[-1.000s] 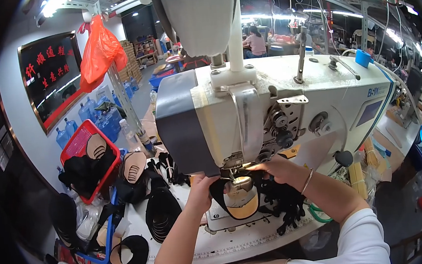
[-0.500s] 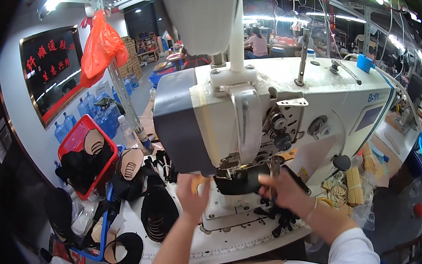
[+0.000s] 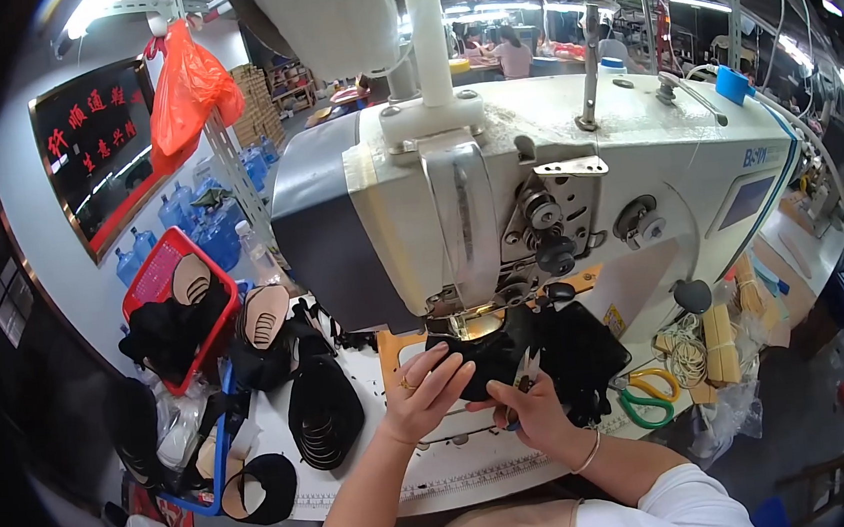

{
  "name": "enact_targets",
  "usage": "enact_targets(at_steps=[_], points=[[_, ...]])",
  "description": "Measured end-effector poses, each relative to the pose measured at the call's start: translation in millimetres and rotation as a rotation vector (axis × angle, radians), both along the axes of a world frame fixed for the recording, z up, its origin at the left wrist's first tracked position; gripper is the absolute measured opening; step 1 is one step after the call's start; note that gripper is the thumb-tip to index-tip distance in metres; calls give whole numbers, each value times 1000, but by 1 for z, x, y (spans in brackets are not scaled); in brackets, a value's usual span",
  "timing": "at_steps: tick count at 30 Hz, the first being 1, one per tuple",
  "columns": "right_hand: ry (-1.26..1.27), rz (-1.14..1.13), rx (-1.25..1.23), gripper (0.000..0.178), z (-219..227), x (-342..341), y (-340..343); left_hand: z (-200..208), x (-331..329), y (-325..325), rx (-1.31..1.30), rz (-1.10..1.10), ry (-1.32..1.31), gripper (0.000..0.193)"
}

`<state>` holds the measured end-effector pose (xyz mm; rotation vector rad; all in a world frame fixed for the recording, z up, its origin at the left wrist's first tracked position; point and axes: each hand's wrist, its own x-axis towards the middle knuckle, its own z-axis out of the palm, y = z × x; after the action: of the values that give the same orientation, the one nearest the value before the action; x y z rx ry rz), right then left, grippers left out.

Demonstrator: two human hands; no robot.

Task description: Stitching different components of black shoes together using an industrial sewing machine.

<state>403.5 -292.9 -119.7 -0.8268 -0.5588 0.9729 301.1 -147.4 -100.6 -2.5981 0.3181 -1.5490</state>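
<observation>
A black shoe-upper piece [image 3: 486,363] lies under the needle area of a large white sewing machine [image 3: 399,225]. My left hand [image 3: 423,394] rests on the left part of this piece, fingers stretched out over it. Thread snips [image 3: 526,373] with metal blades are gripped in my right hand [image 3: 541,419], blades pointing up beside the right edge of the piece. The thumb side of my right hand is against the near edge of the black piece. My palms hide part of the machine bed.
Black uppers [image 3: 325,413] lie on the white table at left, beside a red basket [image 3: 181,315] and a blue crate [image 3: 220,452]. More black pieces [image 3: 580,350], scissors with green and yellow handles [image 3: 649,394] and a cord bundle [image 3: 686,356] lie right.
My left hand has moved right onto the black piece. My right hand has come lower and closer to it, with the snips now clearly visible. The whole view has shifted slightly.
</observation>
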Motion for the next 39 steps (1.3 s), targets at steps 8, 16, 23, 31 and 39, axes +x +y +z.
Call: enact_targets(at_steps=[8,16,23,31,39], points=[[-19,115,-1,22,20,12,1,8,0,5,-43,27,26,38],[-41,123,-18,23,25,15,9,10,-1,8,-141,53,60,42],[-49,69,-11,20,30,13,12,10,0,7,-182,40,52,42],[-63,50,-34,17,32,11,10,8,3,9,-219,45,27,37],[-24,105,-241,14,-3,13,-10,2,9,12,-258,-5,-36,27]])
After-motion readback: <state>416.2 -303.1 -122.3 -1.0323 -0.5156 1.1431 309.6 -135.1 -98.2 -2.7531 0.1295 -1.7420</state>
